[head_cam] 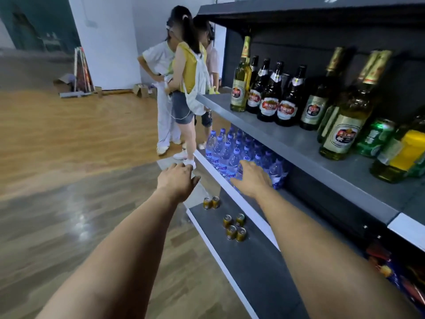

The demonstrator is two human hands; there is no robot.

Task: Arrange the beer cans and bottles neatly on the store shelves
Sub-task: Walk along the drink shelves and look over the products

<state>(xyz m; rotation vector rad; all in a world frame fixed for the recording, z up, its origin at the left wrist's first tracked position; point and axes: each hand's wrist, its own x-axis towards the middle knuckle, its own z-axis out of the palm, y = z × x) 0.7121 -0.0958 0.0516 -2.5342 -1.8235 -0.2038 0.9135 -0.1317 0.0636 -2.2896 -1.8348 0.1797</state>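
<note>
Green and brown beer bottles (273, 93) stand in a loose row on the upper grey shelf (287, 143), with green cans (374, 137) behind a tall green bottle (345, 125) at the right. Several small gold cans (234, 226) stand on the lowest shelf (253, 272). My right hand (253, 178) rests, fingers spread, on the water bottles (227, 150) of the middle shelf; whether it grips one I cannot tell. My left hand (177, 180) hovers out over the floor beside the shelf's edge, fingers loosely apart, holding nothing.
Three people (184, 88) stand at the shelf's far end. Cardboard boxes (142, 89) and leaning boards (80, 72) sit by the back wall. A wooden floor (69, 157) lies to the left. Colourful packets (391, 272) fill the lower right shelf.
</note>
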